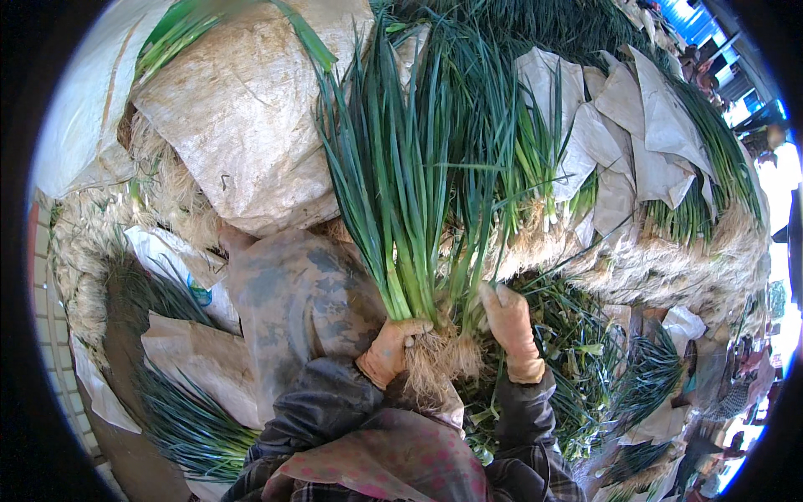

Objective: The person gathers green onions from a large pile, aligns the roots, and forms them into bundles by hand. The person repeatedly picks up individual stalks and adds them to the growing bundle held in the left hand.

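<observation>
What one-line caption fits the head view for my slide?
Both gloved hands, left hand and right hand, grip a bunch of green onions above its roots.

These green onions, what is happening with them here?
A person holds a bunch of green onions upright, leaves up and roots down. The left hand has its grip closed around the base just above the roots; the right hand rests against the bunch's other side. Around them lie piles of more green onions and white woven sacks.
</observation>
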### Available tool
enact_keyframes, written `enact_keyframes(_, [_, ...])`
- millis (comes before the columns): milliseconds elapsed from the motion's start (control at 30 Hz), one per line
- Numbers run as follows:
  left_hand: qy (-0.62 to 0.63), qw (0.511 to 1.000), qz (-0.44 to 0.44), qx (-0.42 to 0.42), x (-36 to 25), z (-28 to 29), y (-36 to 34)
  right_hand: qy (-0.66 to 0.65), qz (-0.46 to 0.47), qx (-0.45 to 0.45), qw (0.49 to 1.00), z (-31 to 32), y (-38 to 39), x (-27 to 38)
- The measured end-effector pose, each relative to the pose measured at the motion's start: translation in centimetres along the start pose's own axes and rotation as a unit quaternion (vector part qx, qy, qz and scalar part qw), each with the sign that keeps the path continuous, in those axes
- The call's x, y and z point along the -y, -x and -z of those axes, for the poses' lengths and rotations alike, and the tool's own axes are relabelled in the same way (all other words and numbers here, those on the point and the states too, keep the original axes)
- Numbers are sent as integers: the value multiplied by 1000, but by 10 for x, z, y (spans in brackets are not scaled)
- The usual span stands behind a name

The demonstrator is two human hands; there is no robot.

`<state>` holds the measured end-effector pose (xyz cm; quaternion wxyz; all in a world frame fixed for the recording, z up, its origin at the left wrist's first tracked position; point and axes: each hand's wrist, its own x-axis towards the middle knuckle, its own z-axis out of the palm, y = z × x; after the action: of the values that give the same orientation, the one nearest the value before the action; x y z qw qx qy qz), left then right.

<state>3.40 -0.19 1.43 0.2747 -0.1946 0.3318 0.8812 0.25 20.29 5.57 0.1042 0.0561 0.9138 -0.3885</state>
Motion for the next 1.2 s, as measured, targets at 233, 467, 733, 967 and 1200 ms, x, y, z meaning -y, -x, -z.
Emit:
enact_keyframes(233, [29, 996, 63, 62, 1, 5, -2, -34, -110, 55, 992, -29, -50, -21])
enact_keyframes(467, [91, 992, 33, 85, -8, -3, 5, 218, 215, -296, 905, -84, -42, -46])
enact_keyframes(733, [88, 993, 48, 61, 4, 4, -9, -303, -22, -101, 947, -39, -8, -22])
enact_keyframes(967, [-21, 999, 15, 28, 1, 12, -11, -236, -13, -142, 961, -53, -79, -7])
enact_keyframes(1200, [110, 992, 7, 59, -2, -1, -6, -146, 72, 79, 983, -52, 13, -38])
